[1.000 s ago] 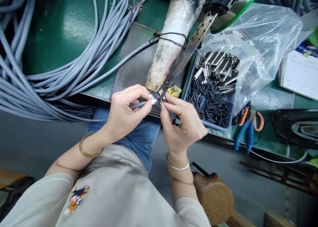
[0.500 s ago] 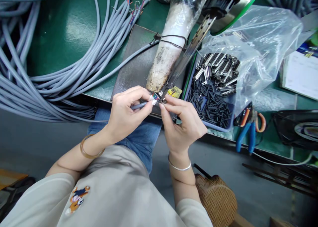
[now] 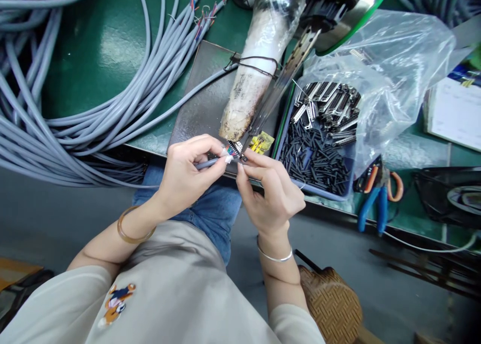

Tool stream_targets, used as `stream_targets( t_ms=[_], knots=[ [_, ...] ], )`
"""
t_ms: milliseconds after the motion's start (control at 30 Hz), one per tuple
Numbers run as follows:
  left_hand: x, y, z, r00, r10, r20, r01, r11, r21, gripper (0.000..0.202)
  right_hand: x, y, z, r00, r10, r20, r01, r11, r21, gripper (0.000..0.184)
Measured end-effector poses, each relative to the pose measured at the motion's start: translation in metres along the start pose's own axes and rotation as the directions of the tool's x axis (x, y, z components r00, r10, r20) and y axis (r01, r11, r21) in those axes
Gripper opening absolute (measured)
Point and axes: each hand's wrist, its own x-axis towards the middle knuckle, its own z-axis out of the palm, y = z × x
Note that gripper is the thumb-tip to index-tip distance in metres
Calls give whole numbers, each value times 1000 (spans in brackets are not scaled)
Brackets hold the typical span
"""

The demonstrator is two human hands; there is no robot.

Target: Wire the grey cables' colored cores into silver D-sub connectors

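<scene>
While my left hand [image 3: 188,176] has the grey cable [image 3: 206,164] pinched tight between thumb and forefinger, the coloured wires [image 3: 228,149] fan out just past the fingertips, near the blunt end of the wrapped white tube [image 3: 248,83]. And over on the other side, my right hand [image 3: 271,186] is at close quarters: thumb and forefinger nearly together beside the connector [image 3: 237,146], a narrow gap at most, and whether those fingers grip anything small, I cannot tell. Danger, as I judge it: a slip of that left pinch could twist the cable and tug a thin wire out of line, and a careless nudge against the long metal bar [image 3: 278,86] could knock the connector askew. Now the look of it: smooth grey jacket, a scrap of white wrap [image 3: 228,159] where it ends, then fine red, green and blue strands running up to a silvery connector, partly hidden. It's all at the near edge of the dark plate [image 3: 197,111] on the worktop [image 3: 112,48], yellow block [image 3: 262,142] just to the right.
</scene>
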Motion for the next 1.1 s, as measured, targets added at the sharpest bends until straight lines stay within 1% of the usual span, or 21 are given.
stream_targets(
  t_ms=[300, 467, 733, 933, 1100],
  knots=[
    [-4, -2, 0, 999, 32, 16, -32, 999, 16, 8, -7, 1, 1, 1000, -27, -5, 26, 998, -49, 14],
    [-6, -3, 1, 999, 50, 13, -51, 999, 7, 9, -7, -1, -1, 998, -56, -11, 55, 998, -36, 15],
    [-12, -6, 0, 996, 90, 16, -90, 996, -13, 8, -12, -4, -3, 998, -64, 1, 64, 997, -44, 16],
    [-16, -7, 1, 998, 65, 25, -64, 997, -42, 8, -18, -6, -7, 999, -48, 25, 49, 997, -65, 14],
    [-22, -10, 1, 999, 0, 45, 4, 996, -88, 3, -19, -9, -9, 998, -53, 29, 55, 997, -58, 10]
  ],
)
